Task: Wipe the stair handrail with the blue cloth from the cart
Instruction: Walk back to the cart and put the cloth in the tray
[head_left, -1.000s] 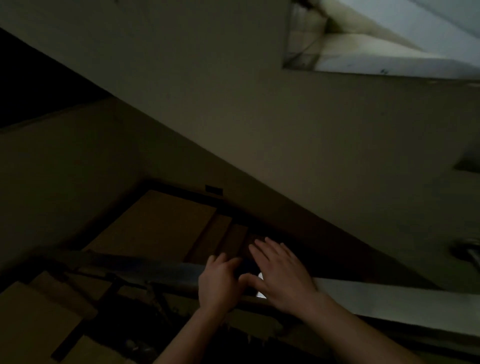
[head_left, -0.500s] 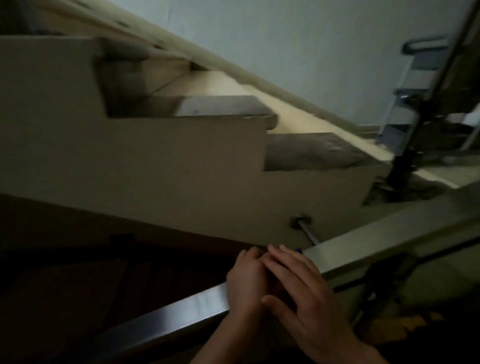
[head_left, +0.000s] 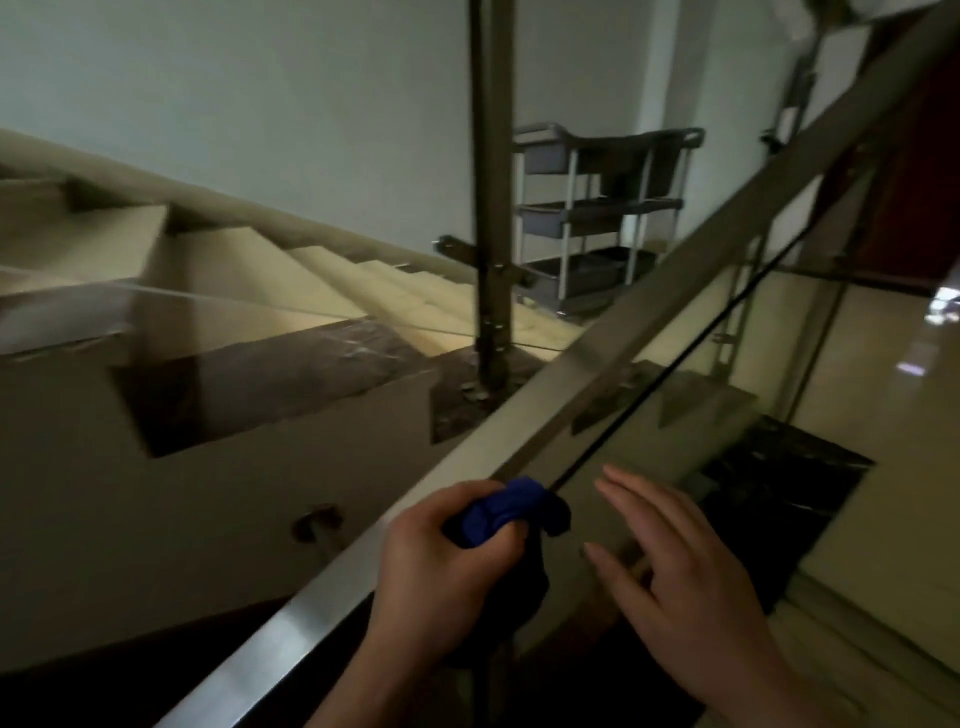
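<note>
1. Off comes the right hand (head_left: 685, 587): half a second ago it lay over the other hand on the rail, and now it sits apart, out to the right. The view has swung up too, so the landing shows.
2. That right hand is spread loose, fingers straight and pointing up-left, holding nothing. It sits in front of the clear glass panel (head_left: 649, 441) under the rail; whether it touches the glass, I cannot tell.
3. The left hand (head_left: 441, 561) is curled tight round the crumpled blue cloth (head_left: 504, 512), and a bright bunch of it pokes out past the knuckles.
4. Cloth and left hand are right on the flat brushed-steel handrail (head_left: 296, 629), low on its run. The rail climbs from the bottom left corner to the top right.
5. More of the cloth hangs dark below the fist, down the near side of the rail.
6. Beyond the rail stands a square steel post (head_left: 491, 208), upright, planted at the edge of a dark marble stair tread (head_left: 270, 379).
7. Beige steps (head_left: 332, 270) run along the pale wall behind.
8. Well back on the landing, against the wall, stands the grey three-shelf cart (head_left: 597, 213), just right of the post.
9. A round metal fitting (head_left: 317, 522) sticks out of the beige stair side, left of the rail and near the left hand.
</note>
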